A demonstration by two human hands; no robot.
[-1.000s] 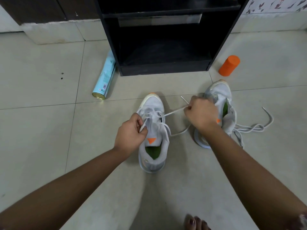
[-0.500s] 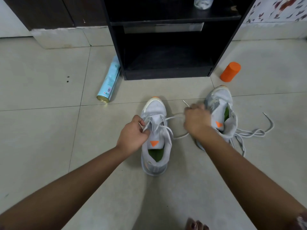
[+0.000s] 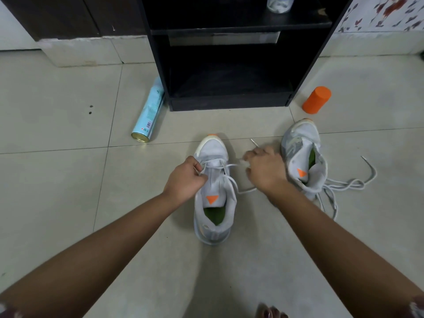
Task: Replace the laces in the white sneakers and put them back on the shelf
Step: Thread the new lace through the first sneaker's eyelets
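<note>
L sneaker (image 3: 214, 193), btwn L grip (image 3: 184, 177) and R grip (image 3: 266, 172): white-grey upper, orange toe tip, orange triangle on tongue, green insole. Lace (image 3: 231, 166) running grip to grip: white. R sneaker (image 3: 302, 152), just right of R grip: same white-grey w/ grey streaks on side, orange toe tip, orange triangle, green insole. Loose lace (image 3: 351, 183) right of it: pale grey-white. Shelf (image 3: 160, 65) beyond both grips: black. Can (image 3: 149, 115), beyond and left of L grip: pale blue w/ printed label, gold end. Tube (image 3: 316, 99), beyond R grip: plain orange. Floor (image 3: 57, 180): pale beige tiles, dark grout lines. Wall (image 3: 390, 12), far beyond R grip: white w/ dark red floral pattern.
</note>
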